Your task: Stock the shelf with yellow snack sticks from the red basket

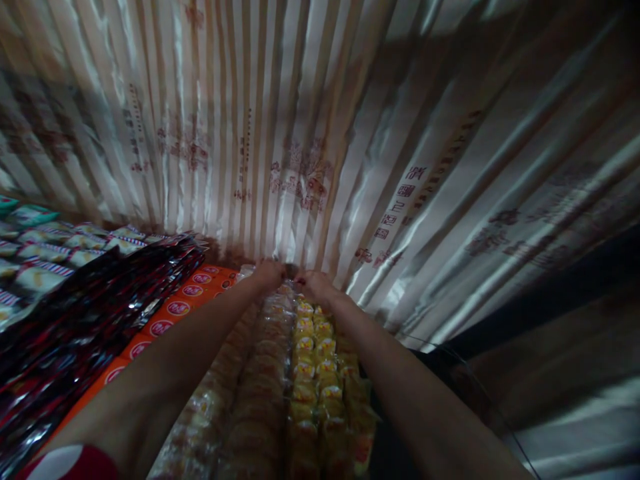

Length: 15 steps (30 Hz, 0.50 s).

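Both my arms reach forward over rows of wrapped snack packets. My left hand (pixel 269 274) and my right hand (pixel 314 283) meet at the far end of the rows, fingers curled down at the top of a clear-wrapped row of brown cakes (pixel 265 360). Beside it lies a row of yellow packets (pixel 313 363). The dim light hides what the fingers hold.
A striped shiny curtain (pixel 310 133) with printed characters hangs just behind the goods. To the left lie orange packs (pixel 173 310), dark red packets (pixel 75 320) and pale green-white packets (pixel 45 257). A dark gap opens at the right.
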Each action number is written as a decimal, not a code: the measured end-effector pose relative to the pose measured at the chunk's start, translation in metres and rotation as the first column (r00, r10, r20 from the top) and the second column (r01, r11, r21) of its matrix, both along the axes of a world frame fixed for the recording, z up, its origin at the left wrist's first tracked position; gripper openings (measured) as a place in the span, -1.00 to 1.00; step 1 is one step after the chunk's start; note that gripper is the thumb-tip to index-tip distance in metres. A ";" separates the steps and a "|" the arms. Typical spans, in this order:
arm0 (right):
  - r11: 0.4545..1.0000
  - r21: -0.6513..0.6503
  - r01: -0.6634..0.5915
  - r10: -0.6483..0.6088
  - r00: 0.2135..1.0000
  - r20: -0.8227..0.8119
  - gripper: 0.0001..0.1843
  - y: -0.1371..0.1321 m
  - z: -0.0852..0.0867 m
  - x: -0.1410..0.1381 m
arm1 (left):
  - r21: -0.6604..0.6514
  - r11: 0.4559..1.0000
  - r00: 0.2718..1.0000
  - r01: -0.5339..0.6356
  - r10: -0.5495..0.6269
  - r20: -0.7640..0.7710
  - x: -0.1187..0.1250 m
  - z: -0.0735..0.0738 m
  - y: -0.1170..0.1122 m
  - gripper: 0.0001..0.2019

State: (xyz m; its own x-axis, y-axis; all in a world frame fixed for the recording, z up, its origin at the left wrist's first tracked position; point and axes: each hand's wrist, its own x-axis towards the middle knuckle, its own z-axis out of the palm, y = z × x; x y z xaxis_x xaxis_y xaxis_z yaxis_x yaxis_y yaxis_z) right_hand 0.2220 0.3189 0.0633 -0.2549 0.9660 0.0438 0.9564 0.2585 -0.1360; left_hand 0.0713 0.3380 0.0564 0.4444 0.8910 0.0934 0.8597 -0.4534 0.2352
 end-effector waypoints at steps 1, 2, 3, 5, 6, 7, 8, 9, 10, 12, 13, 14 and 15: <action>1.000 0.001 0.012 -0.012 1.000 -0.012 -0.83 0.000 0.000 0.000 | 0.005 1.000 1.000 -0.012 0.011 0.008 0.000 0.000 0.001 -0.77; 1.000 0.003 0.023 -0.023 0.999 -0.022 -0.84 0.000 0.000 0.000 | 0.011 1.000 1.000 -0.021 0.021 0.015 0.000 0.000 0.001 -0.76; 0.999 0.005 0.032 -0.032 0.999 -0.030 -0.84 0.000 0.000 -0.001 | 0.016 1.000 0.999 -0.025 0.025 0.021 -0.001 0.000 0.002 -0.76; 0.999 0.013 0.041 -0.041 0.998 -0.041 -0.84 -0.002 0.001 -0.002 | 0.027 0.999 0.999 -0.026 0.026 0.030 -0.001 0.000 0.002 -0.76; 0.999 0.016 0.048 -0.047 0.998 -0.043 -0.83 -0.004 0.001 -0.002 | 0.033 0.999 0.999 -0.028 0.027 0.034 -0.002 -0.001 0.001 -0.76; 0.998 0.022 0.055 -0.054 0.997 -0.046 -0.83 -0.006 0.001 -0.003 | 0.039 0.999 0.999 -0.031 0.029 0.039 -0.003 -0.001 0.000 -0.75; 0.998 0.037 0.056 -0.054 0.997 -0.054 -0.82 -0.007 0.001 -0.003 | 0.053 0.998 0.999 -0.028 0.026 0.048 -0.005 -0.001 -0.002 -0.73; 0.997 0.059 0.044 -0.040 0.997 -0.064 -0.81 -0.008 0.000 -0.002 | 0.076 0.997 0.998 -0.014 0.010 0.056 -0.006 -0.001 -0.003 -0.72; 0.996 0.089 0.014 -0.007 0.997 -0.075 -0.79 -0.009 -0.001 -0.002 | 0.109 0.994 0.998 0.012 -0.019 0.061 -0.008 0.000 -0.005 -0.71; 0.984 0.155 -0.088 0.101 0.992 -0.080 -0.80 -0.011 -0.003 0.000 | 0.166 0.982 0.994 0.091 -0.099 0.044 -0.012 0.001 -0.010 -0.75; 0.974 0.178 -0.143 0.158 0.985 -0.069 -0.82 -0.011 -0.005 0.001 | 0.176 0.975 0.990 0.133 -0.139 0.020 -0.014 0.002 -0.012 -0.79; 0.965 0.189 -0.183 0.196 0.979 -0.052 -0.84 -0.012 -0.006 0.001 | 0.173 0.971 0.986 0.166 -0.167 -0.009 -0.016 0.003 -0.014 -0.83; 0.961 0.197 -0.195 0.206 0.978 -0.037 -0.85 -0.012 -0.008 0.002 | 0.162 0.970 0.983 0.183 -0.180 -0.036 -0.017 0.004 -0.016 -0.86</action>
State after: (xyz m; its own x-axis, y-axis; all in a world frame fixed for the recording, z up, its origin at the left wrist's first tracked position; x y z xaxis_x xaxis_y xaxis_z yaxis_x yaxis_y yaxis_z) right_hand 0.2238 0.3067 0.0554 -0.4345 0.8675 0.2422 0.8743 0.4708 -0.1181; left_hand 0.0539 0.3218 0.0600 0.6005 0.7687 0.2200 0.7636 -0.6330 0.1276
